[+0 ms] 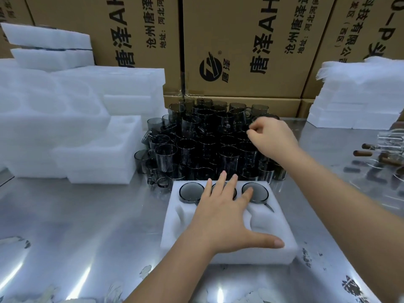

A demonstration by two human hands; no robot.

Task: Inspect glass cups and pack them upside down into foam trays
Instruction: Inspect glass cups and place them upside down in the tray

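Note:
A white foam tray [273, 248] lies on the metal table in front of me. Its far row holds three smoky grey glass cups upside down, the left one [191, 192], a middle one under my fingers, and the right one [259, 192]. My left hand [225, 215] lies flat and spread over the tray, fingers on the middle and right cups, thumb on the tray's near right edge. Behind the tray stands a dense pile of dark glass cups [203, 145]. My right hand [273, 138] hovers over the pile's right side with fingers curled; whether it holds a cup I cannot tell.
Stacks of white foam trays [72, 119] fill the left of the table, and more foam sheets [358, 99] are stacked at the right. Large printed cardboard boxes [240, 44] form a wall behind. Clear glass parts with brown pieces [380, 154] lie at the far right.

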